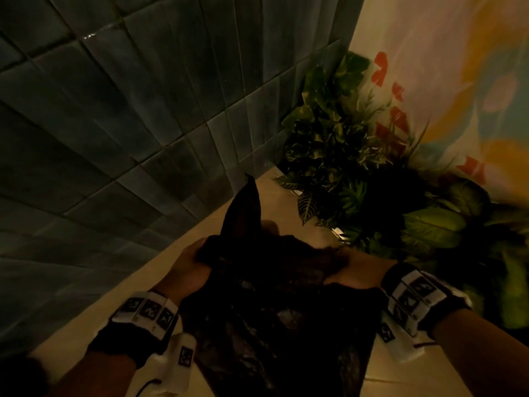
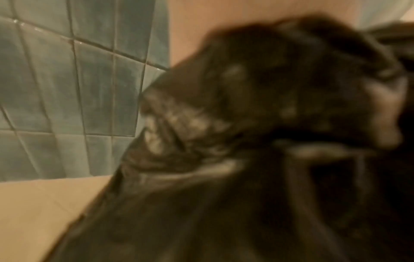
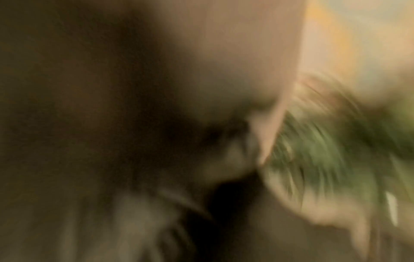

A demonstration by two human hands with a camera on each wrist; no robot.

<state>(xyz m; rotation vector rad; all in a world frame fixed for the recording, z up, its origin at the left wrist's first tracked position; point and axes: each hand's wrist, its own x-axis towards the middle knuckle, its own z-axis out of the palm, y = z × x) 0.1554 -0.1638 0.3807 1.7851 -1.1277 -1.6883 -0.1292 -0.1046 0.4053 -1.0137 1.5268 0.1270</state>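
A black plastic bag (image 1: 274, 316) hangs between my two hands above a pale tiled floor. My left hand (image 1: 186, 265) grips the bag's top edge on the left, fingers curled into the plastic. My right hand (image 1: 355, 270) grips the top edge on the right. One pointed flap of the bag (image 1: 243, 207) sticks up beyond my left hand. In the left wrist view the crumpled black bag (image 2: 257, 124) fills the right half, blurred. The right wrist view is smeared by motion; only dark plastic (image 3: 112, 141) and green leaves show.
A grey-blue tiled wall (image 1: 114, 124) rises on the left and ahead. A mass of green leafy plants (image 1: 357, 167) stands in the corner on the right, close to my right hand. Behind it is a pale painted wall (image 1: 443, 67) with orange marks. Pale floor (image 1: 137, 287) lies below.
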